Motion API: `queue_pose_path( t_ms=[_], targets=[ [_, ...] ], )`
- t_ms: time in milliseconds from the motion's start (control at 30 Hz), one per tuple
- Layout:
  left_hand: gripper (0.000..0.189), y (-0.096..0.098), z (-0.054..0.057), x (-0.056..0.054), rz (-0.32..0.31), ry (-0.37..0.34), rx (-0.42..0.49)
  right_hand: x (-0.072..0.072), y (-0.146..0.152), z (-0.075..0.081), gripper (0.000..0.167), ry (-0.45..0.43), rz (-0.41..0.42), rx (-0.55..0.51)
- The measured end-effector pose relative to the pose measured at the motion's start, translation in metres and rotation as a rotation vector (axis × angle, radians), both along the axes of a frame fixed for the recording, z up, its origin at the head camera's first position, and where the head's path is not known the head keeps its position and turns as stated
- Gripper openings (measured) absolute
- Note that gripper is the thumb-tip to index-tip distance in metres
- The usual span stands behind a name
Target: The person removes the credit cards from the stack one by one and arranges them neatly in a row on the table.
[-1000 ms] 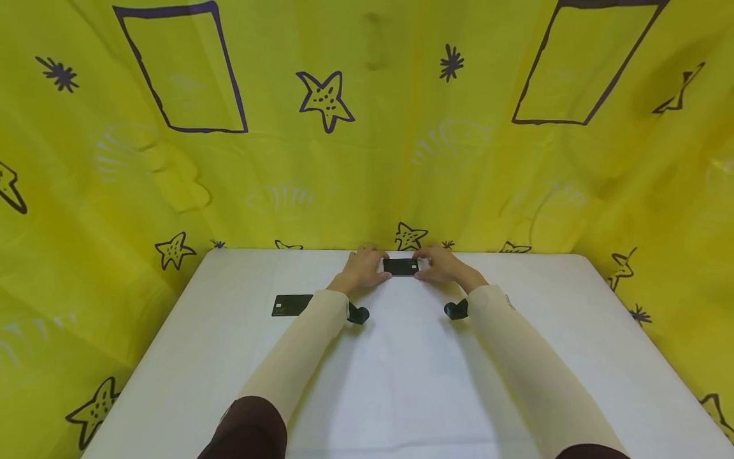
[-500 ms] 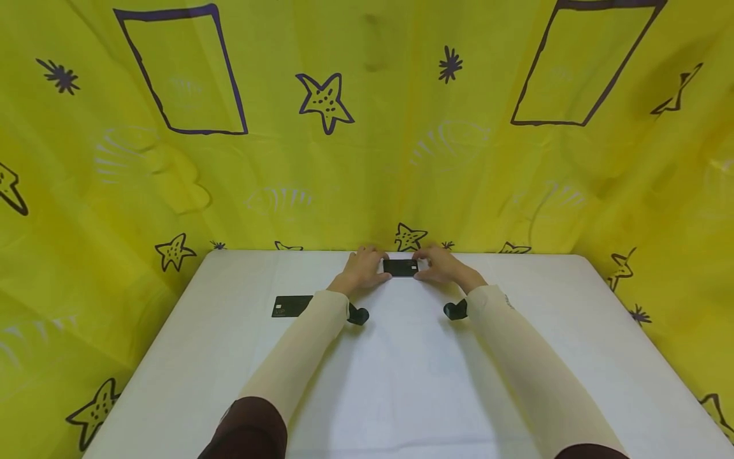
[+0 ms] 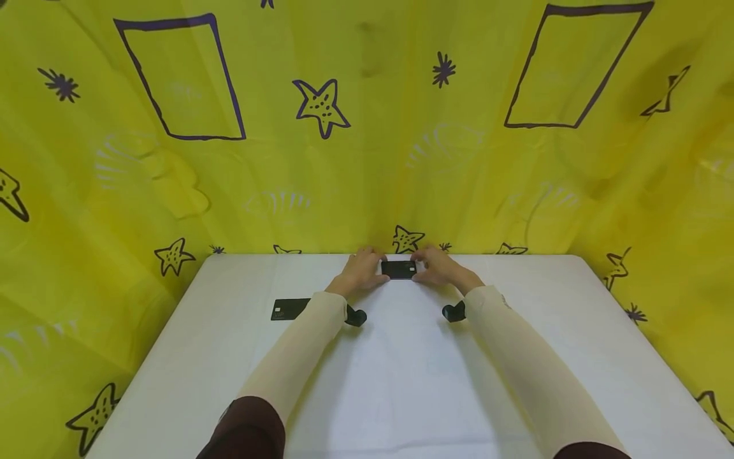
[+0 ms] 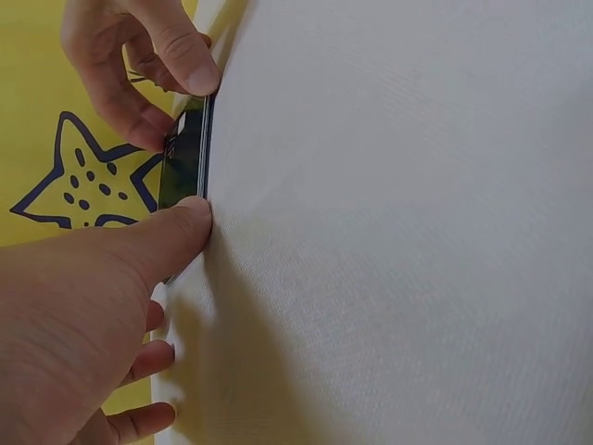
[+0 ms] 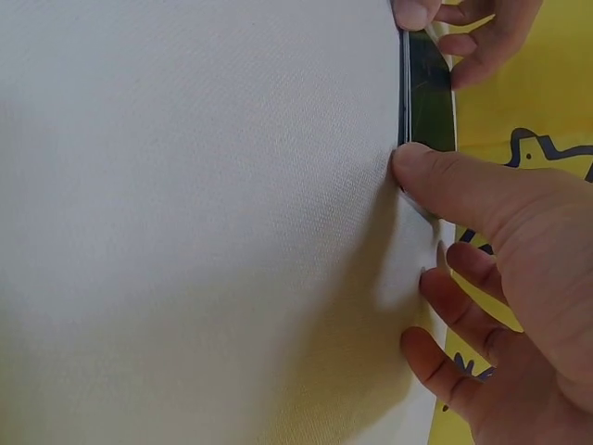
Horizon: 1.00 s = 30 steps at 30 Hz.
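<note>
A small stack of black cards lies at the far edge of the table, its layered edge showing in the left wrist view. My left hand pinches the left end, thumb on the near corner and forefinger mostly hidden behind. From the other side my right hand pinches the right end, thumb at the near corner. Its other fingers are spread loosely in the right wrist view. A second black card, printed VIP with a pale chip, lies to the left, partly covered by my left forearm.
The white table ends just beyond the stack. Behind it and along both sides hangs a yellow curtain with starfish drawings. Dark wrist-worn pieces stick out from both cuffs, above the tabletop.
The head view has shifted a little, so everything sits slightly lower and to the left. Both hands keep the same hold on the card stack.
</note>
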<state>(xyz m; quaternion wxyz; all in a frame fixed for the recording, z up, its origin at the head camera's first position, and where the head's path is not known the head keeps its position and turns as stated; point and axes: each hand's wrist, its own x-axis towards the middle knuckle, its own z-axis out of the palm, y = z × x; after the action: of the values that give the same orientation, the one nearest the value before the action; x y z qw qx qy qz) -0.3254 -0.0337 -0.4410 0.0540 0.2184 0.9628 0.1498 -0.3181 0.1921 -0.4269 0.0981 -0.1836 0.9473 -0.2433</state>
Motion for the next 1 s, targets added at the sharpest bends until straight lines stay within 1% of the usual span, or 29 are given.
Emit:
queue_pose_path(
  t_ms=[233,433,567,667,767,867,1000],
  targets=[
    [0.051,-0.002,-0.001,0.001,-0.018,0.037,-0.02,0.0,-0.003,-0.001,0.047,0.008,-0.009,0.018],
    [0.053,-0.005,0.001,0.002,-0.034,0.052,-0.021,-0.002,-0.004,0.0,0.049,0.016,-0.01,0.017],
    [0.053,-0.009,0.004,0.001,-0.051,0.087,-0.027,-0.003,-0.004,0.002,0.051,0.028,0.008,0.003],
    [0.052,-0.012,0.008,0.0,-0.063,0.104,-0.04,-0.004,-0.004,0.005,0.052,0.045,0.021,-0.017],
    [0.052,-0.015,0.014,-0.001,-0.069,0.105,-0.047,-0.004,-0.005,0.008,0.052,0.069,0.041,-0.023],
    [0.053,-0.018,0.02,0.0,-0.076,0.108,-0.041,-0.003,-0.006,0.014,0.051,0.096,0.065,-0.025],
    [0.053,-0.021,0.029,0.0,-0.092,0.132,-0.039,0.0,-0.008,0.023,0.051,0.121,0.08,-0.036]
  ],
)
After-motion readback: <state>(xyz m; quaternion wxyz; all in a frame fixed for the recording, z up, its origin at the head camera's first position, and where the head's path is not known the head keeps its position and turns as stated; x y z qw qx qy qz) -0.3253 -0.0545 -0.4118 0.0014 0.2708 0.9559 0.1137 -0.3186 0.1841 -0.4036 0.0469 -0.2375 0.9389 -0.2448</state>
